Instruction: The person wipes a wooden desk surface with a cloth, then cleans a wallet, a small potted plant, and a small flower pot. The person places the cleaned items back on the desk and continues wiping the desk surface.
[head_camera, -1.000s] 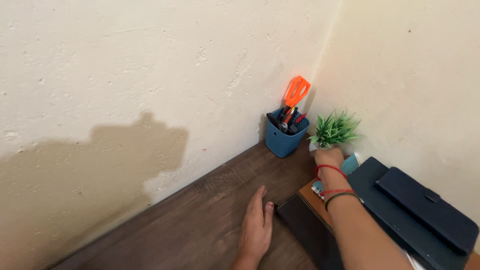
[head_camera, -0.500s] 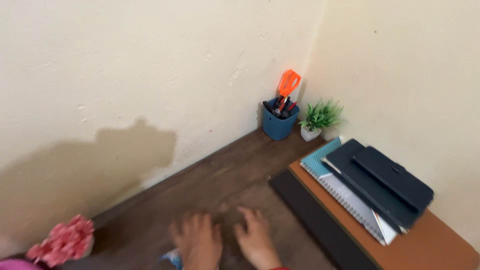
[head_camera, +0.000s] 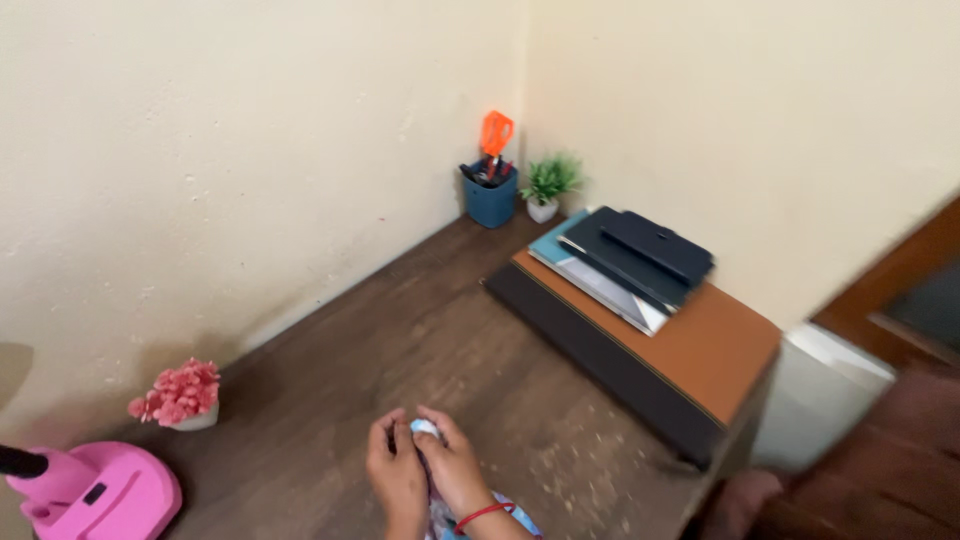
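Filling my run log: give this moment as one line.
hands: left and right together on cloth | surface: wooden desk | nearby: pink flower pot

Blue pen holder, green plant, notebooks.

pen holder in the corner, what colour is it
The pen holder is dark blue, with orange-handled scissors sticking out; the head view shows it.

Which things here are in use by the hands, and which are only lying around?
In use: left hand, right hand, cloth, desk.

Lying around: pen cup, scissors, green plant, notebooks, pink flowers, pink device.
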